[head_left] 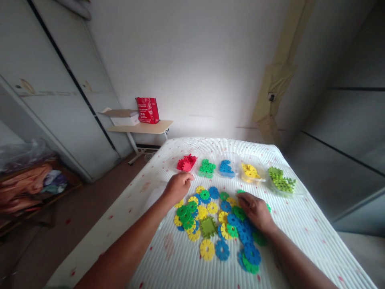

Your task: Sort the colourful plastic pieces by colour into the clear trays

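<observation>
On the near part of a white ribbed cover (177, 263) marked with small red spots, a yellow notched disc (207, 249) and a blue notched disc (222, 250) lie side by side. Just beyond, a square olive-green piece (208, 227) rests between two loose groups. The left group (186, 214) shows green discs over yellow and blue ones; the right group (245, 233) is chiefly blue, with yellow and green among them. The right hand (255, 210) is over the far part of the latter, fingers bent downward; whether it grips a disc is not discernible. The left hand (179, 187) is at the far left edge of the discs, fingers curled inward; any contents are hidden. Farther on, five clear containers (254, 180) in a row hold, left to right, red, green, blue, yellow and olive-green pieces. Beyond at left, a small table (152, 127) carries a white box (124, 120) and a red bag (147, 110) near a pale wall (195, 80).
</observation>
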A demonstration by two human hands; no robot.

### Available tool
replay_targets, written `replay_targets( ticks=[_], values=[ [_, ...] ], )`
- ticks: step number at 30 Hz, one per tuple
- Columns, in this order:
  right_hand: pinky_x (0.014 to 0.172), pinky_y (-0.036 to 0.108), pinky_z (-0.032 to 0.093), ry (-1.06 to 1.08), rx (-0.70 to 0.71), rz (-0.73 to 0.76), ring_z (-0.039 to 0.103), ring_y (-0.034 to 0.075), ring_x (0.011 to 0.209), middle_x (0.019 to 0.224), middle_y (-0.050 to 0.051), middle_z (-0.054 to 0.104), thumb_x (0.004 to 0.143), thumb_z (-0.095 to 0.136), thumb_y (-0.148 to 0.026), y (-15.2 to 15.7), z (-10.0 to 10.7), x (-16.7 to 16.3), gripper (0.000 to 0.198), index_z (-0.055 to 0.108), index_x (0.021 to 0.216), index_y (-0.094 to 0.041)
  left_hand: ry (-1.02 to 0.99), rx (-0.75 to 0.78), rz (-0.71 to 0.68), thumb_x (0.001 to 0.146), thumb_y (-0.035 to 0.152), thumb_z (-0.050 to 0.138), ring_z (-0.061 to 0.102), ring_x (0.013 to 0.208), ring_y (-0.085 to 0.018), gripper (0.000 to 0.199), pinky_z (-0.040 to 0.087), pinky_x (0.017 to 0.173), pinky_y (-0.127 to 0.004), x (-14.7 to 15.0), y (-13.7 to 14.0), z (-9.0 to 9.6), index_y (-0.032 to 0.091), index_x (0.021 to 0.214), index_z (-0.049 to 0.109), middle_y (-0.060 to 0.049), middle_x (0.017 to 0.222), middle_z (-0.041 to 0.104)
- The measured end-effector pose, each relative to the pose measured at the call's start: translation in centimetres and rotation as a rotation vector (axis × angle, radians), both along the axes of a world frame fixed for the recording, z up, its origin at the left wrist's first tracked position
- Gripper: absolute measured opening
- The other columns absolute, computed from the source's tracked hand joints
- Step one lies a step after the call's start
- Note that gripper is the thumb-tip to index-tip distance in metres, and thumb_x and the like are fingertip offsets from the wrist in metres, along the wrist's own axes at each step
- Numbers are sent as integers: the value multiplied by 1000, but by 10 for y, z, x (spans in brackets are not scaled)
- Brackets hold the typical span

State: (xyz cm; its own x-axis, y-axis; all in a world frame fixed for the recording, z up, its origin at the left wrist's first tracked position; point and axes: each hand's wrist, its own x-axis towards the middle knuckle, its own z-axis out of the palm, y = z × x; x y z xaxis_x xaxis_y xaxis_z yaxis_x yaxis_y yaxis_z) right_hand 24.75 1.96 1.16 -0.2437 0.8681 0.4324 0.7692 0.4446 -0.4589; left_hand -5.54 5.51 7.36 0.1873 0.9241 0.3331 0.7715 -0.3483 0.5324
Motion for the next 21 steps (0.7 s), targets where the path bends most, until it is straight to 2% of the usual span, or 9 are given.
replay_targets(
  ticks=[2,5,8,12,15,18,21],
  values=[
    [66,27,51,-8,-2,8,67,18,75,87,4,71,88,40,-32,0,0,1,26,64,91,-22,-4,6,-109,76,7,44,60,82,-14,25,46,78,-24,10,-33,-16,19,81,65,-2,84,67],
    [66,27,51,-12,11,37,67,18,74,84,5,71,89,40,-30,-3,5,-2,26,64,90,-21,-35,84,-163,78,5,41,59,90,-14,28,47,82,-26,17,-74,-38,19,84,64,-4,90,65],
    [68,28,50,-25,39,137,65,18,76,85,6,69,89,41,-30,-12,16,-15,24,64,91,-21,-84,189,-118,81,4,37,57,100,-15,33,47,88,-29,14,-98,-55,21,92,63,-6,103,63],
    [84,33,47,-89,76,383,58,20,98,105,9,65,86,47,-27,-34,28,-48,25,61,106,-20,-138,272,18,84,5,33,55,107,-15,36,47,93,-31,6,-103,-68,22,99,61,-6,108,61],
    [93,39,38,-256,42,506,50,23,110,120,10,59,82,54,-29,-48,30,-71,37,55,118,-20,-67,330,37,84,4,34,55,110,-16,37,48,95,-33,6,-96,-76,22,103,61,-6,113,60],
    [90,40,34,-384,-30,502,50,23,105,114,7,61,82,55,-31,-53,25,-84,35,55,116,-22,22,374,16,83,4,35,54,113,-17,38,48,95,-33,9,-90,-84,21,108,59,-7,120,58],
    [84,38,33,-431,-51,455,51,21,97,101,5,63,82,55,-33,-51,19,-87,26,58,105,-22,74,393,-5,84,6,37,54,114,-17,36,49,95,-33,11,-88,-88,21,108,59,-7,122,58]
  ],
)
